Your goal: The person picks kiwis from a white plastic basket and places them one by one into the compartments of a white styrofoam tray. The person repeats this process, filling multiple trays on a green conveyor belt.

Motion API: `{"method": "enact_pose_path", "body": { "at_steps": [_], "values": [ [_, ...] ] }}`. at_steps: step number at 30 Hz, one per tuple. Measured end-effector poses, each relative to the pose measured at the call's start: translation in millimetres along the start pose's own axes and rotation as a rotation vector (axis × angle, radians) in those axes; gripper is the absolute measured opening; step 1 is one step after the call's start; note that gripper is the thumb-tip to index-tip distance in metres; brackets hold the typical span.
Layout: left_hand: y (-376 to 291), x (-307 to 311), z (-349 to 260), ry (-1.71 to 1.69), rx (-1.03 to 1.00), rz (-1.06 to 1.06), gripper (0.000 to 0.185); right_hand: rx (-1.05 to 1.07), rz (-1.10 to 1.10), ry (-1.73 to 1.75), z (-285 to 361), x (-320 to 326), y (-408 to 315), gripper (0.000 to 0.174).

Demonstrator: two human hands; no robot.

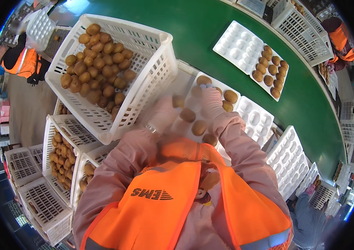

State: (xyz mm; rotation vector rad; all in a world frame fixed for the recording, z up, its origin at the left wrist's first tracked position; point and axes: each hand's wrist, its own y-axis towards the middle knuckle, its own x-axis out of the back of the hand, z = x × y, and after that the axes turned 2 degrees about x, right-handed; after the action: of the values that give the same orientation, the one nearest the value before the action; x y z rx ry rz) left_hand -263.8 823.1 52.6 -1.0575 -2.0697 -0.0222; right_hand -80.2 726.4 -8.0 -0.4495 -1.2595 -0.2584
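Both hands wear pale striped gloves. My left hand (164,112) is motion-blurred at the left side of a white moulded foam tray (192,129); a blurred kiwifruit (177,101) is by its fingertips, and whether it is gripped cannot be told. My right hand (211,97) reaches over the tray's upper part, its fingertips among kiwifruit, its grip hidden. More kiwifruit (199,128) rest in the tray's hollows, some beside my right hand. Joined at the right is a tray half with bare hollows (254,115). Left of my hands stands a tilted white plastic crate (164,59) holding many kiwifruit (98,62).
A green conveyor belt (192,37) curves beyond the tray, carrying an open tray (239,43) half filled with kiwifruit. Bare foam trays (289,162) lean at right. Crates of kiwifruit (62,159) stand lower left. Other people (23,64) are at the left and right edges.
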Motion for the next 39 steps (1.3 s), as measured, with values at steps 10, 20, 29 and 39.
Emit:
{"method": "enact_pose_path", "body": {
  "at_steps": [10, 20, 29, 39],
  "values": [
    [33.5, -33.1, -28.8, 0.083, -0.217, 0.393, 0.042, -0.301, -0.166, 0.479, -21.6, 49.1, -37.2, 0.037],
    [-69.8, 225.6, -89.7, 0.265, -0.547, -0.610, 0.016, -0.207, -0.231, 0.510, -27.5, 23.2, -59.2, 0.034],
    [116.4, 206.6, 78.3, 1.006, -0.011, 0.318, 0.034, -0.267, -0.200, 0.406, -55.0, 9.1, -124.1, 0.036],
    [151.1, 176.9, 43.7, 1.127, 0.037, 0.030, 0.029, -0.408, -0.239, 0.421, -61.7, -3.1, -161.0, 0.039]
  ]
}}
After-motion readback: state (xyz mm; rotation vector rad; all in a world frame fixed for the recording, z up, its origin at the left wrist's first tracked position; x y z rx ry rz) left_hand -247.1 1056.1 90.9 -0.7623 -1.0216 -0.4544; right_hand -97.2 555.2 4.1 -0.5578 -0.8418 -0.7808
